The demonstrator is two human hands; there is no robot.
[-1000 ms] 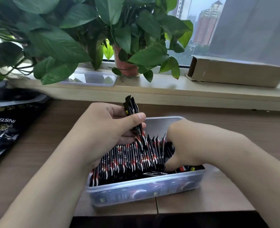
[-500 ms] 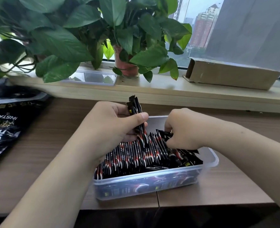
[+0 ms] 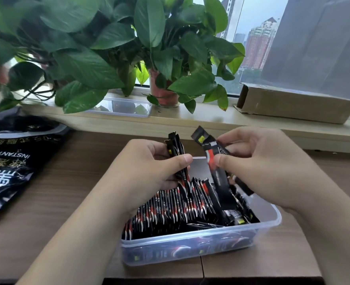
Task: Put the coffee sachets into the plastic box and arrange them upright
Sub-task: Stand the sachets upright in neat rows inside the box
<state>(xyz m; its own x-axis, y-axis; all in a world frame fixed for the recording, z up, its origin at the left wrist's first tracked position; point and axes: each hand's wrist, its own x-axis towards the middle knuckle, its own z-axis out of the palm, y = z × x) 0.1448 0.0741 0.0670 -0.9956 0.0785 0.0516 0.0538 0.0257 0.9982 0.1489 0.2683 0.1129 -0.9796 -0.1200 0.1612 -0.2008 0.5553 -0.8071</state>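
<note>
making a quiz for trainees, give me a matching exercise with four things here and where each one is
Things:
1. cardboard box
2. black coffee bag
3. plastic box
4. clear lid

Places:
A. under the plant leaves on the sill
B. on the table, below both hands
C. right end of the sill
D. left side of the table

Pairs: 1-C, 2-D, 3-B, 4-A

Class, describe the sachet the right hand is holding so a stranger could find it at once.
Start at the clear plastic box on the wooden desk. Above its far end, the right hand pinches one black sachet. Unlike the packed upright rows below, it is lifted, slanted and shows its flat face.
</note>
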